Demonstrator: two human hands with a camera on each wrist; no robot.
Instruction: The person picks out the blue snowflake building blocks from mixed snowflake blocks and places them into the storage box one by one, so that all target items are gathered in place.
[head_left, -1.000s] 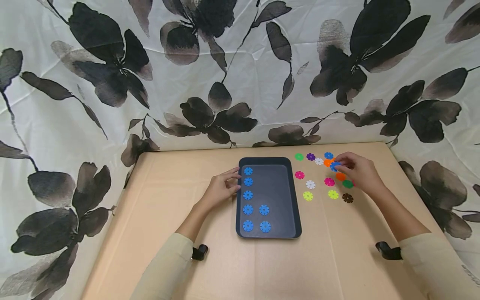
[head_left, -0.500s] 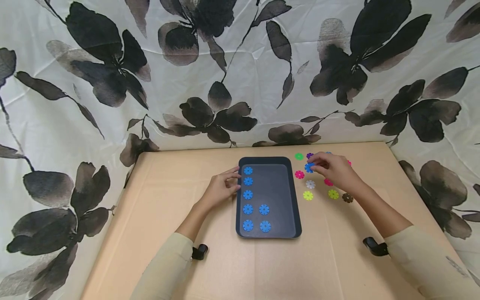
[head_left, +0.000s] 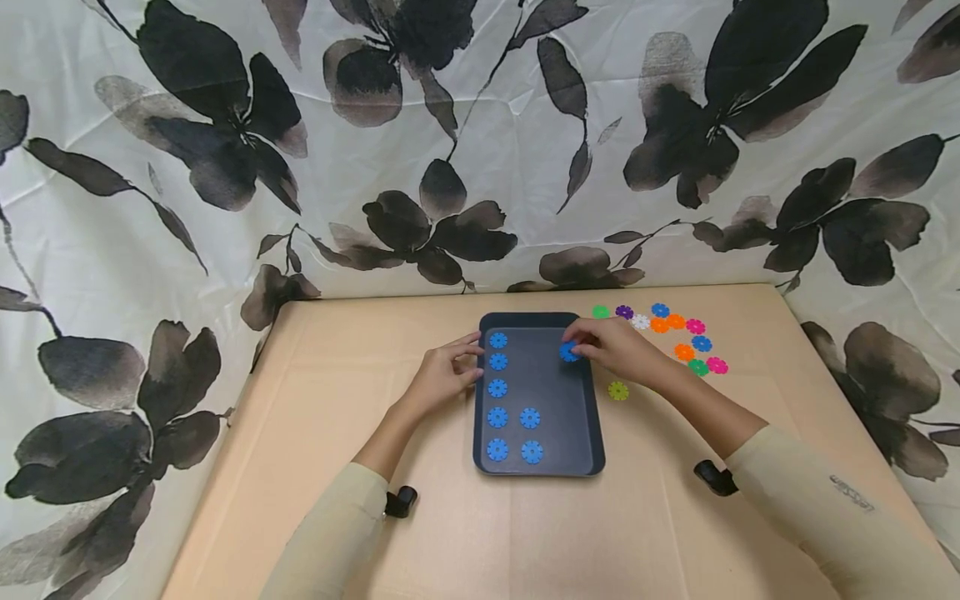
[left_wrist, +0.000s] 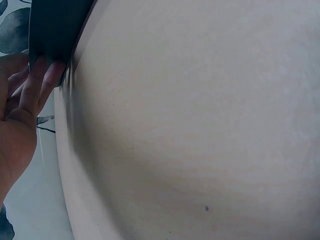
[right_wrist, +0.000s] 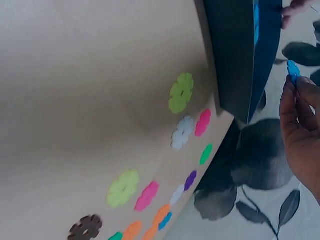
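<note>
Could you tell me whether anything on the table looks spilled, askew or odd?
Nothing stands out. The tray lies square on the table, its blue discs in tidy columns. The right hand pinches one blue disc over it; the left hand touches its edge.

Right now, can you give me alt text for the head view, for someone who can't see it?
A person's right hand pinches a blue snowflake disc over a dark tray holding seven blue discs, while the left hand touches the tray's left rim. Loose multicoloured discs lie on the tan table to the right.
</note>
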